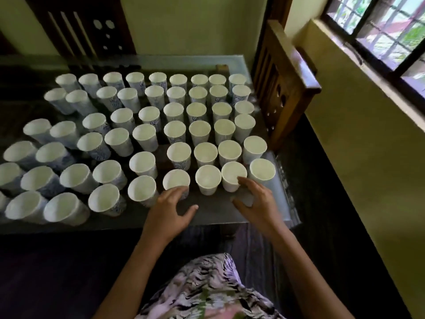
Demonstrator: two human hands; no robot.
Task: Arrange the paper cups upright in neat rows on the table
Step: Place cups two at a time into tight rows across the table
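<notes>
Beside the wooden chair (287,72), paper cups (208,178) stand upright and empty in rows across the table (211,214). They are probably thin, light and easily crushed or tipped, so each is best taken gently round its wall. In the row just past the chair, the left hand (169,208) touches one cup with loosely curved fingers; the right hand (255,201) rests spread fingertips on another's rim.

A wooden chair (284,88) stands near a window (386,31).
</notes>
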